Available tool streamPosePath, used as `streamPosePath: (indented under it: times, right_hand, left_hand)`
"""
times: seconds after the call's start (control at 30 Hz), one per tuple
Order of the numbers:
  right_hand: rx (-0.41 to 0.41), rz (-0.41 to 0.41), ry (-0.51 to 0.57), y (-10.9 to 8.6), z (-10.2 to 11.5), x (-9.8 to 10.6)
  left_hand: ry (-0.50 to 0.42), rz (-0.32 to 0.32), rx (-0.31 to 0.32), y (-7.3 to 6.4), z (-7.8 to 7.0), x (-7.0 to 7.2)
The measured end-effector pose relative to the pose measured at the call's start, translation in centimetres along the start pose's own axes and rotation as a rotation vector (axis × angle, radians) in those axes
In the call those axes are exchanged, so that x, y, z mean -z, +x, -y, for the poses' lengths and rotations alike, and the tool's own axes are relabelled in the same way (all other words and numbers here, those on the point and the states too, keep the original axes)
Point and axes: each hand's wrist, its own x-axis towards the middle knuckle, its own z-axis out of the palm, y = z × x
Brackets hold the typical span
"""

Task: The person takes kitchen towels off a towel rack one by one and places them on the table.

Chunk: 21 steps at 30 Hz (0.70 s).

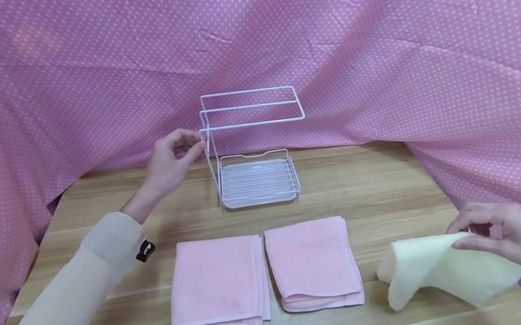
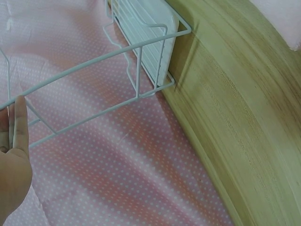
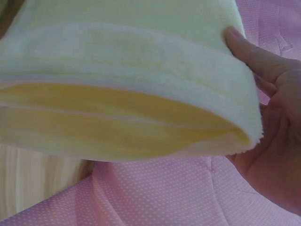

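Observation:
A white wire rack (image 1: pixel 251 107) stands at the back of the table, with three-sided top bars and a slatted tray at its base. At its left upright, my left hand (image 1: pixel 172 160) pinches the wire between thumb and fingers; the left wrist view shows fingers (image 2: pixel 21 122) against the same wire. On the right, my right hand (image 1: pixel 510 233) grips a folded pale yellow towel (image 1: pixel 428 266) by its upper edge, and the towel droops at both sides. Up close, the towel's fold (image 3: pixel 122 61) gapes in the right wrist view, with the thumb on its outer face.
Two folded pink towels, a left one (image 1: pixel 219 284) and a right one (image 1: pixel 313 263), lie side by side in front of the rack. A pink dotted cloth (image 1: pixel 346 27) hangs behind and around the wooden table (image 1: pixel 373 184).

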Motion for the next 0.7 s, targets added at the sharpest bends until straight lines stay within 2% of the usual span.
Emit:
streamPosePath:
  times: [0.1, 0.23, 0.5, 0.7]
  right_hand:
    - [0.009, 0.043, 0.039, -0.1, -0.1, -0.7]
    - [-0.024, 0.083, 0.059, 0.3, -0.3, -1.6]
    - [-0.075, 0.110, 0.033, 2.6, -2.4, -3.0]
    - [-0.142, 0.179, 0.030, 4.2, -4.2, -4.1]
  left_hand:
    - [-0.004, 0.000, 0.000, 0.0, 0.0, 0.0]
    - [-0.001, -0.002, 0.005, 0.0, -0.1, 0.0]
    - [-0.017, 0.005, -0.001, -0.1, -0.1, 0.0]
    - [-0.008, -0.002, -0.009, 0.0, -0.1, -0.1]
